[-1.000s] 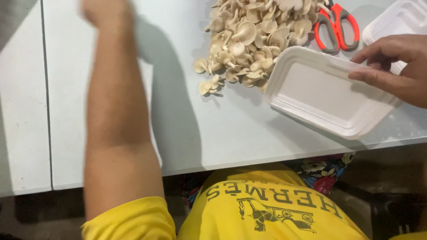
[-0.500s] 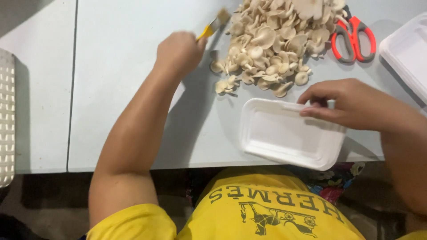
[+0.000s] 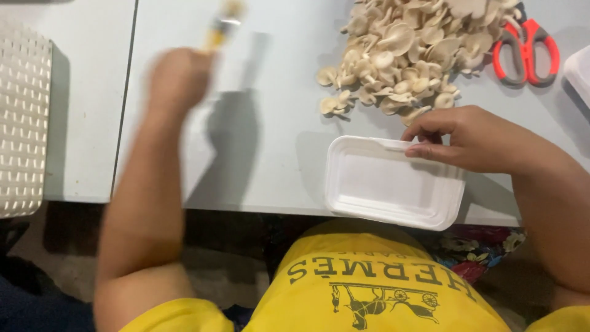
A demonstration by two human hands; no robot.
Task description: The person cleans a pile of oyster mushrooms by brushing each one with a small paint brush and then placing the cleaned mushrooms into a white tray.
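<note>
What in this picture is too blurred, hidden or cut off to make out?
Head view only:
- Left hand: motion-blurred, so its grip is unclear.
- Tool in it: a smeared yellow streak, its kind unreadable.
- Mushroom pile: cut off by the top edge.
- Scissors: blades hidden under the mushrooms.
- Second tray: cut off by the right edge.
- Right hand covers the tray rim's far corner.

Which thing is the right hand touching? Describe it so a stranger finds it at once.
On the grey table, just below the pile of pale mushrooms, lies a white foam tray at the near edge. The right hand pinches its far rim. It is empty, shallow and rectangular with rounded corners.
</note>
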